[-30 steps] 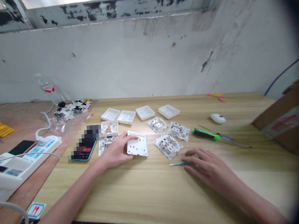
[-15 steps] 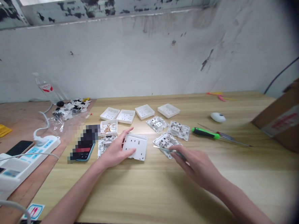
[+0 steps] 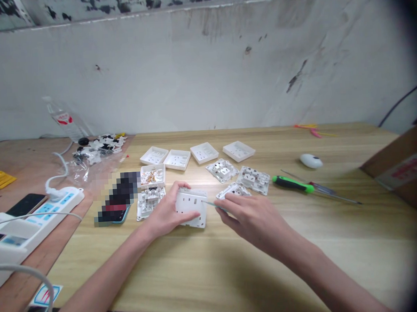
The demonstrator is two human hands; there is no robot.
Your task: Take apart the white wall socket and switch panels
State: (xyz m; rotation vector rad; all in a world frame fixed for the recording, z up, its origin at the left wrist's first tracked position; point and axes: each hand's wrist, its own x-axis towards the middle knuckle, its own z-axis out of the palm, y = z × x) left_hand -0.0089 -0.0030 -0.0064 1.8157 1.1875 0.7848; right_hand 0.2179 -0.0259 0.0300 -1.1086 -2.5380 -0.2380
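My left hand point(image 3: 167, 212) grips a white socket faceplate point(image 3: 192, 213) by its left side, thumb across its slotted face and fingers at the top edge. The plate is tilted just above the table. In my right hand point(image 3: 249, 212) is a pair of thin metal tweezers point(image 3: 211, 203), pinched between thumb and fingers, with the tip at the plate's right side. Whether the tip touches a slot is too small to tell. Behind my right hand lies a socket back with inner parts point(image 3: 233, 189), partly hidden. Another such back point(image 3: 149, 203) rests beside my left hand.
White shallow boxes point(image 3: 204, 152) stand in a row at the back. One box point(image 3: 153, 176) holds small brass-coloured parts. More socket backs point(image 3: 253, 179), a green-black screwdriver point(image 3: 291, 184) and a white oval object point(image 3: 311, 161) lie rightward. A phone point(image 3: 121, 199) and power strip point(image 3: 61, 207) are left.
My right hand has moved left, bringing the tweezers from over the socket back to the faceplate. My left hand still holds the faceplate. The camera view has shifted slightly.
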